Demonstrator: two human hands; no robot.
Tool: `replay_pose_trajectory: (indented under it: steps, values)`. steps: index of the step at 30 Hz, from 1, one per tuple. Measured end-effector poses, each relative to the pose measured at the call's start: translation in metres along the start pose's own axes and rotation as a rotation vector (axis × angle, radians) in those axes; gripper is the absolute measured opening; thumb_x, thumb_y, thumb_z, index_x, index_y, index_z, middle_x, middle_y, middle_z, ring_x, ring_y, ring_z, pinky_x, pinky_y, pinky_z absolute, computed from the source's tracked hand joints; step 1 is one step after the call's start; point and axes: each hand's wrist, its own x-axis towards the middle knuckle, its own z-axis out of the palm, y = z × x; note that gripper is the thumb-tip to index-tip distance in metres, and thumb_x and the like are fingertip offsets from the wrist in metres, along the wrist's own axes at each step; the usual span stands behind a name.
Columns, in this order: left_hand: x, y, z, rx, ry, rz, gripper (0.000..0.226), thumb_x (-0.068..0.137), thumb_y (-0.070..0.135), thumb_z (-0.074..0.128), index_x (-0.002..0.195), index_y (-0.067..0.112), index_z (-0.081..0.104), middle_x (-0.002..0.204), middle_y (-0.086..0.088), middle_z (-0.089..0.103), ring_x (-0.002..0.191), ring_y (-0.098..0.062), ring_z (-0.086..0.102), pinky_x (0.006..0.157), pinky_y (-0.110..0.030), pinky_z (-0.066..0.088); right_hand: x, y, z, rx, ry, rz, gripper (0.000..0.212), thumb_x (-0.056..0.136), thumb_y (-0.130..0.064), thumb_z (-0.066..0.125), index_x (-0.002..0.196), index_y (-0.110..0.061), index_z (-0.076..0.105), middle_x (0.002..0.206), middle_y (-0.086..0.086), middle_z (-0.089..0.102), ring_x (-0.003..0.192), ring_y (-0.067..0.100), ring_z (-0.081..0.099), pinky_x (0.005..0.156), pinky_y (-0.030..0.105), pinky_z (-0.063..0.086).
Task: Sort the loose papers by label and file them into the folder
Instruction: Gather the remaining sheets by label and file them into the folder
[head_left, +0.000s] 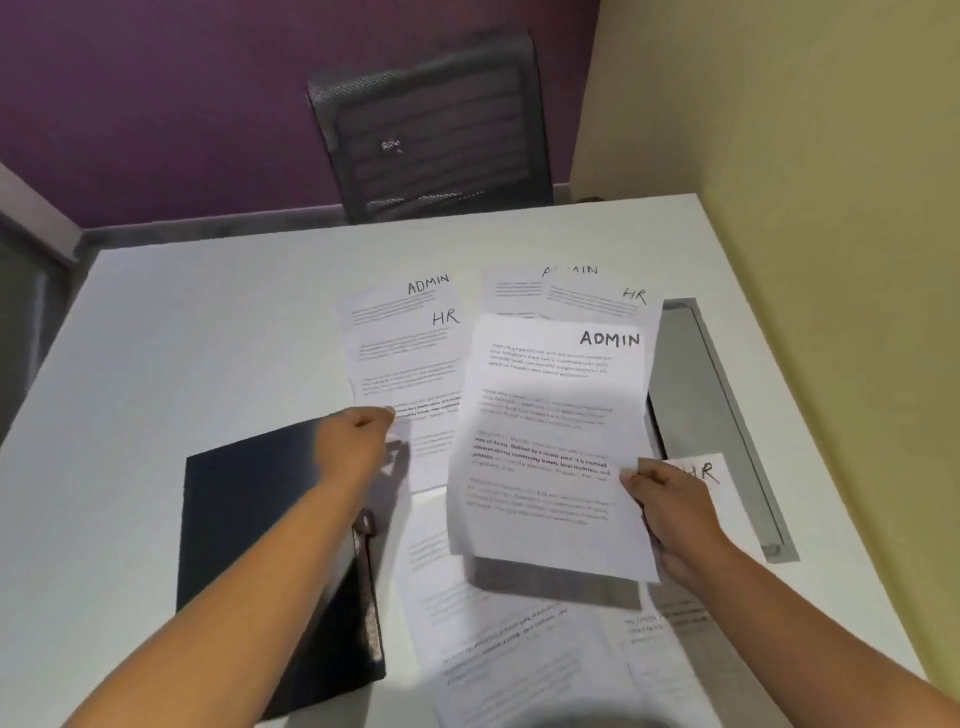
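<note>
**Right hand pinching one ADMIN sheet, lifted off the table**

Right hand (670, 499) pinches the ADMIN sheet (550, 415) at its right edge, thumb on top and fingers curled beneath. The sheet hangs clear of the table (208, 312), bowed, with a shadow under its near end. Left hand (358, 436) is curled at the near left corner of the HR sheet (410, 364). It is blurred, so I cannot tell whether it has hold or only touches.

- Near edge: loose printed pages (493, 649) lie fanned, their labels unreadable.
- Near left: dark folder (249, 519), matte and flat, with a metal clip strip along its right side, under the left forearm.
- Handling, as judged: single office paper, light and limp, drooping from a one-edge hold. It probably slides easily on the smooth white top and creases if squeezed. Best taken at an edge or corner, with the second hand supporting.
- Middle: the HR sheet overlaps another page marked ADMIN behind it. An HR corner (701, 470) peeks out behind the right hand.
- Toward the far right corner: overlapped pair (592, 301), ADMIN under HR.
- Right edge: grey recessed tray (691, 389).
- Beyond the far edge: mesh-backed chair (436, 130).
</note>
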Motion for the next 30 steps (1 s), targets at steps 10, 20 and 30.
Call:
replay_pose_trajectory:
  steps: [10,20,30]
  values:
    - [0.105,0.002,0.016,0.531,0.07,-0.059,0.046,0.087,0.042,0.065,0.103,-0.001,0.066,0.106,-0.019,0.07,0.095,-0.036,0.065,0.071,-0.033,0.048,0.073,-0.011,0.006,-0.132,0.151,0.073,0.013,0.095,-0.009,0.06,0.087,-0.009,0.071,0.051,-0.002,0.057,0.034,0.011,0.044,0.039,0.018,0.033]
    - [0.127,0.006,0.053,0.532,0.122,-0.305,0.08,0.064,0.038,0.089,0.121,-0.002,0.051,0.13,-0.02,0.045,0.111,-0.038,0.058,0.088,-0.045,0.055,0.102,0.023,0.004,-0.092,0.28,0.101,0.014,0.09,-0.013,0.058,0.078,-0.006,0.061,0.06,0.004,0.054,0.054,0.017,0.038,0.057,0.029,0.031]
    - [0.14,0.011,0.035,0.011,0.059,-0.199,0.017,0.088,0.021,0.059,0.075,0.009,0.059,0.074,-0.005,0.062,0.08,-0.025,0.064,0.074,-0.032,0.052,0.104,0.025,0.004,-0.133,0.286,0.048,0.01,0.088,-0.02,0.061,0.091,-0.018,0.07,0.063,-0.006,0.06,0.053,0.016,0.046,0.057,0.023,0.034]
